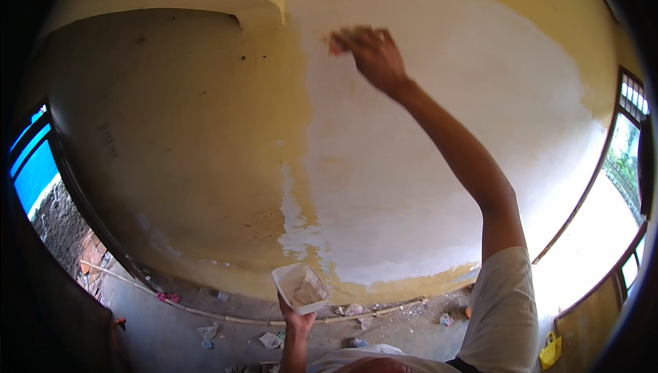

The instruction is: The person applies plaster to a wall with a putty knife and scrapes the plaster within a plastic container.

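My right hand point(375, 61) is raised to a yellow wall point(548, 4), my left hand point(297, 318) holds a tub point(301, 288)

I stretch my right arm high across a broad white patch point(439, 140) on the wall, near the patch's left edge. The fingers of this hand are closed on a small reddish thing point(334, 49), too blurred for me to name. I cannot tell if it touches the wall.

Low in front of me, my left fingers clamp the white, square-cornered tub from below. Its open top tilts toward me, showing pale residue inside.

A long, thin pole point(236, 320) lies on the grey floor point(161, 332) near the wall's foot, with crumpled clear plastic point(271, 340) nearby. A yellow bag point(550, 351) sits at far right, below a bright opening point(582, 225).
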{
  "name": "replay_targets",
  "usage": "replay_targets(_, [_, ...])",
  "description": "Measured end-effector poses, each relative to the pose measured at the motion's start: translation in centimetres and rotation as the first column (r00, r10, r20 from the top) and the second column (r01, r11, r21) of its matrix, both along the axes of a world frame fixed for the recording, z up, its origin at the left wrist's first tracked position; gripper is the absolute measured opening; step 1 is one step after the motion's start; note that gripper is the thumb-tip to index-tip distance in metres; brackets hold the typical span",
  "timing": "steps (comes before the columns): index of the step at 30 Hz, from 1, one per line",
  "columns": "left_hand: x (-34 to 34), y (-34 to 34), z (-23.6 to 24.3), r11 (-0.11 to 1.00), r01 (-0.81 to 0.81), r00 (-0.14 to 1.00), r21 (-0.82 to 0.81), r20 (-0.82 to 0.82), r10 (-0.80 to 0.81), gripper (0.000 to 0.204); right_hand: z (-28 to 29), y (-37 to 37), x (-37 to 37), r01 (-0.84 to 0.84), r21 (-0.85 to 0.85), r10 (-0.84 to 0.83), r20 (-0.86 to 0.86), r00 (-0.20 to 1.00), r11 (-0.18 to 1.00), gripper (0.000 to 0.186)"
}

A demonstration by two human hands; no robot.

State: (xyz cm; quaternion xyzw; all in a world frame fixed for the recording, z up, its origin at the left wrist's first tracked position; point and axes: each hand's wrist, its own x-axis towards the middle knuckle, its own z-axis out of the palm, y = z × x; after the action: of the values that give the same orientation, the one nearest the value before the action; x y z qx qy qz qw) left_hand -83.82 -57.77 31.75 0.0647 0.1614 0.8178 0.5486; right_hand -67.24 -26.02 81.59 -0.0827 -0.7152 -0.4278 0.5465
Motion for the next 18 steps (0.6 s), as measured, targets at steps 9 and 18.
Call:
replay_targets(9, [0.3,-0.7,-1.8,0.999,0.036,0.999,0.016,0.02,-0.037,0.061,10.9,1.7,-8.3,0.178,-0.031,-0.181,-0.101,0.978,0.983,0.03])
replay_targets(18, [-1.9,-0.8,-2.6,0.999,-0.035,0.999,-0.003,0.007,0.035,0.064,-7.7,3.4,-8.7,0.328,0.054,-0.331,0.239,0.913,0.943,0.042])
